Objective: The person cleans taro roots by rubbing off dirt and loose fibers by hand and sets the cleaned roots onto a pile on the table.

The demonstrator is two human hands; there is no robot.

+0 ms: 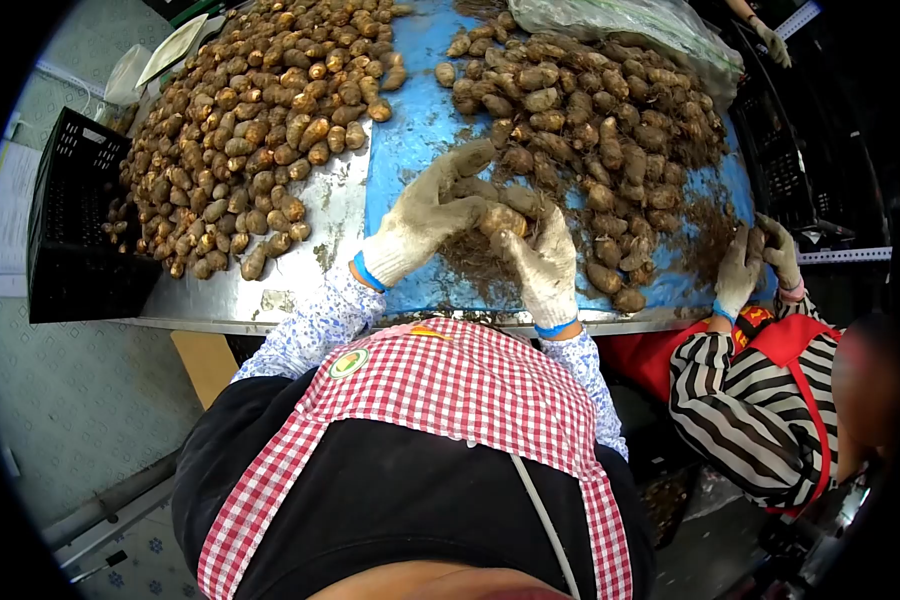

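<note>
A black top (400,500) under a red-and-white checked apron (470,390) lies nearest the camera, the person's own front pressed close to the near edge of the table (335,220). Just in from the middle of that edge, above the blue sheet (395,130), is a brown tuber (502,220) between the two gloved hands. The left hand (415,215) holds it from one side, thumb against it and fingers stretched past; the right hand (552,265) grips it narrowly from the other, thumb on its near side. Dark root fibres (480,270) lie beneath them. A heap of rooty tubers (610,130) spreads over the table's right half, with clear plastic (630,30) across its far right part. A second heap — smoother tubers (260,130) — covers the left half, beside a black crate (70,215) at the left edge. Near the right corner, a co-worker (740,390) in striped sleeves has both gloved hands (738,265) together; another gloved hand (773,45) shows beyond the far right corner.
</note>
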